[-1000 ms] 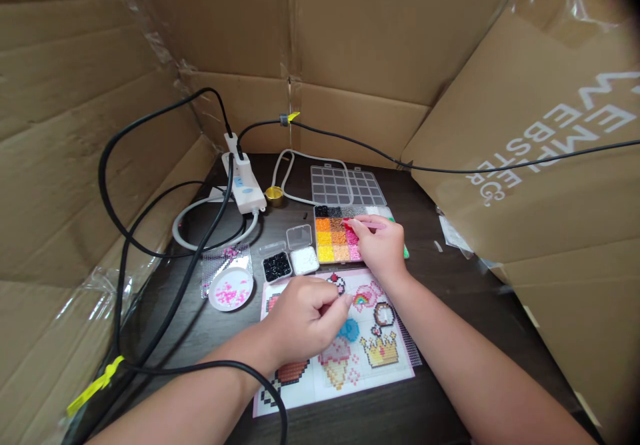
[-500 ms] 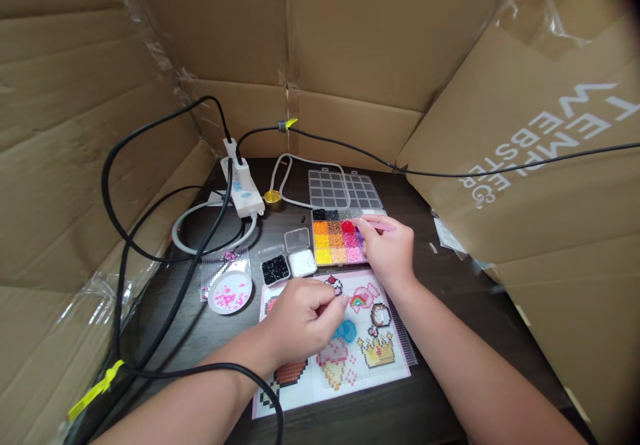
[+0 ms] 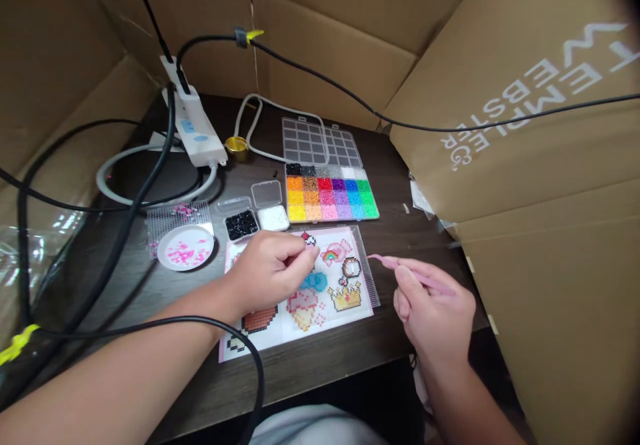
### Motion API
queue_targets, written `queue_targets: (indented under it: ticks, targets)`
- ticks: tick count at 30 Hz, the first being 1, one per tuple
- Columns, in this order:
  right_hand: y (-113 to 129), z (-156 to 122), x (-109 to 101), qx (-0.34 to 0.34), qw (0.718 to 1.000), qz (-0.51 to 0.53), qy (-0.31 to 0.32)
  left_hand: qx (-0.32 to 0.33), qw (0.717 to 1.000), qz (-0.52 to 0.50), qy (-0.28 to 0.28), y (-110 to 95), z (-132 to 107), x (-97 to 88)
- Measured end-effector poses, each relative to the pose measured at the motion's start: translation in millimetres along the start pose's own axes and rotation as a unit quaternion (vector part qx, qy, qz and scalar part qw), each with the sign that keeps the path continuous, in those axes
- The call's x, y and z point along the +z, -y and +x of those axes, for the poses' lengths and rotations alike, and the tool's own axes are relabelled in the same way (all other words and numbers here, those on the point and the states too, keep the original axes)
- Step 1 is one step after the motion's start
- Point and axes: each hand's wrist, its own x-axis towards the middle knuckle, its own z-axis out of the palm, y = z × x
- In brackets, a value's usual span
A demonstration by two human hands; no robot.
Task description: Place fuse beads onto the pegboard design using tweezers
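My right hand (image 3: pixel 435 311) is closed around pink tweezers (image 3: pixel 431 281) with a curved tip, held just right of the pattern sheet and pointing left. No bead shows clearly at the tip. My left hand (image 3: pixel 270 268) rests over the sheet, thumb and bent fingers pressed together. Whatever they may hold is too small to make out. On the pattern sheet (image 3: pixel 345 320) are pixel pictures, among them a crown (image 3: pixel 346 296) and an ice cream cone; my left hand covers part of it. A clear pegboard edge (image 3: pixel 369 275) shows along its right side.
Behind the sheet stands a compartment box (image 3: pixel 331 193) of coloured beads, lid open. Small boxes of black beads (image 3: pixel 241 223) and white beads (image 3: pixel 273 217) sit left of it. A white dish (image 3: pixel 185 266) holds pink beads. Black cables (image 3: pixel 135 211) and a power strip (image 3: pixel 195 125) lie left.
My right hand has drawn back from the bead box with the tweezers, toward me and to the right. My left hand stays over the sheet. The camera view has tilted down.
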Motion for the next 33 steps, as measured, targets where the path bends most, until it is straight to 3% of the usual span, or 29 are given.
queue_targets:
  ticks: [6,33]
  targets:
    - [-22,-19,-2,0.04,0.999,0.003,-0.012,0.003,1.0,-0.004,-0.004,-3,2,-1.3]
    - [-20,-27,2,-0.03,0.997,-0.072,0.028,0.0,1.0,-0.003,0.004,-5,1,-1.5]
